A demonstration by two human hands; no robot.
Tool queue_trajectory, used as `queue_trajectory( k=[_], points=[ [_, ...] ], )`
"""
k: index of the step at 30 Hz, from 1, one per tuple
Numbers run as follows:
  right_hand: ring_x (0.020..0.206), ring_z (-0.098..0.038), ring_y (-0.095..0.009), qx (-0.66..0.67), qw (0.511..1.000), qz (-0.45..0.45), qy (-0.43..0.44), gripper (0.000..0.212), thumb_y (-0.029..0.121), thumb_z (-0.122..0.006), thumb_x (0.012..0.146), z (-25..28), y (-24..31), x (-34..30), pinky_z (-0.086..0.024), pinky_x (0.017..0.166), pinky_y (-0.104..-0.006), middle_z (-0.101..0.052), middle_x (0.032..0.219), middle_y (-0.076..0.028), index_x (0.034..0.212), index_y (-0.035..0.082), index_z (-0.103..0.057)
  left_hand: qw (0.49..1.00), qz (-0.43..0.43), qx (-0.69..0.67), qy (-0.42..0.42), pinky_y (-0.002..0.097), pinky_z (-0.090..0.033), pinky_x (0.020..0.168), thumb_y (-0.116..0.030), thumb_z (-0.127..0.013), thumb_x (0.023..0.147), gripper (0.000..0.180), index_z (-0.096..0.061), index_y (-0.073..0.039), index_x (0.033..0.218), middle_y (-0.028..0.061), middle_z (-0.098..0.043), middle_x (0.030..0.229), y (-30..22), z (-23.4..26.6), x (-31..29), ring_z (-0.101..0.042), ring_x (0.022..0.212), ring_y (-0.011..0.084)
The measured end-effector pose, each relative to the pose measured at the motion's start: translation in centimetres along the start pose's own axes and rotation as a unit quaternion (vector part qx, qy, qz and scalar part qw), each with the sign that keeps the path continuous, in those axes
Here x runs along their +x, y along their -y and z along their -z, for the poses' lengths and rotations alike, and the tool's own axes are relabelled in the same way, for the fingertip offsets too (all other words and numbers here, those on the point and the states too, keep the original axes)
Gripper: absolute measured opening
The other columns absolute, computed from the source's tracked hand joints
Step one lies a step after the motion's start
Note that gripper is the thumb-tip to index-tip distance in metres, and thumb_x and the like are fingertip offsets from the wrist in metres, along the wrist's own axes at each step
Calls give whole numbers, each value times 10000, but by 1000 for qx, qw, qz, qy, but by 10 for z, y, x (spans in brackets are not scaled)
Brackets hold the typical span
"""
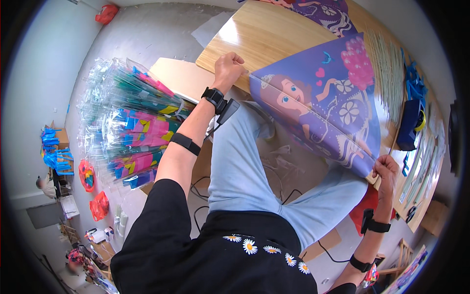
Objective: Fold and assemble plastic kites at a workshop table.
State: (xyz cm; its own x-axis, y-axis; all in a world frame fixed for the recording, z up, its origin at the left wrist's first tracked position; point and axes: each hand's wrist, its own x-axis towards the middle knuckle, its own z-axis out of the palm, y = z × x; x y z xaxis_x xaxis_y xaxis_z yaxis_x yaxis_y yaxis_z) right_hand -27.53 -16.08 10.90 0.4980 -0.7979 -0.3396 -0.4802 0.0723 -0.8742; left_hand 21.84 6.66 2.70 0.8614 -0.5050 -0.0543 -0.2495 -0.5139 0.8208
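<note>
Pinches the near corner of a purple printed sheet (338,108) in the right hand (387,172) at four o'clock, probably steadying it over the bench (264,34) edge at two. Curls the left hand (227,72) at twelve, near the left corner; cannot tell whether gripping. Finds no readable lettering there.

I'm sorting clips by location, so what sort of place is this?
Probably a small craft workshop: thin sticks lie in rows on a wooden worktable, a large printed purple sheet is in hand, and many colourful packets in clear wrapping are piled to the person's left.
</note>
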Motion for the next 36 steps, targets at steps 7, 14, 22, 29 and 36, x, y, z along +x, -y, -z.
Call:
queue_trajectory(
  k=[7, 14, 22, 29, 36],
  points=[
    [584, -483, -85, 18, 1000, -5, -8, 45, 22, -569, 857, -7, 7, -2, -394, 564, -212, -523, 692, -6, 813, 27, -582, 1000, 21, -3, 5, 311, -525, 663, -37, -802, 616, 262, -685, 4, 846, 108, -687, 777, 5, -2, 6, -667, 719, 202],
    [572, -500, -82, 17, 1000, 5, 14, 47, 44, -580, 884, -5, 2, 2, -414, 545, -206, -537, 699, -13, 839, 31, -571, 999, 6, 46, -7, 331, -535, 699, -55, -803, 628, 270, -689, -10, 869, 114, -697, 817, 7, -4, 9, -678, 771, 223],
    [583, -490, -90, 14, 1000, -7, 8, 53, 36, -577, 859, -6, 5, 2, -399, 563, -217, -527, 690, -9, 808, 24, -584, 996, 16, 91, 1, 337, -543, 718, -80, -802, 635, 280, -688, -21, 884, 121, -708, 845, 0, -6, 7, -690, 809, 236],
    [573, -509, -83, 12, 1000, 2, 14, 50, 45, -585, 880, -2, 3, 3, -410, 541, -207, -554, 694, -16, 840, 16, -593, 995, 7, 102, -6, 358, -539, 723, -102, -784, 621, 270, -690, -29, 863, 139, -704, 822, 3, -12, 8, -688, 819, 280],
    [570, -538, -108, -6, 1000, -18, -4, 92, 46, -619, 811, -6, 10, 3, -425, 522, -246, -577, 667, -42, 803, -39, -654, 989, -58, 140, -1, 377, -513, 649, -148, -766, 607, 214, -643, -33, 740, 133, -663, 737, 12, -8, 13, -644, 703, 257]
  ],
)
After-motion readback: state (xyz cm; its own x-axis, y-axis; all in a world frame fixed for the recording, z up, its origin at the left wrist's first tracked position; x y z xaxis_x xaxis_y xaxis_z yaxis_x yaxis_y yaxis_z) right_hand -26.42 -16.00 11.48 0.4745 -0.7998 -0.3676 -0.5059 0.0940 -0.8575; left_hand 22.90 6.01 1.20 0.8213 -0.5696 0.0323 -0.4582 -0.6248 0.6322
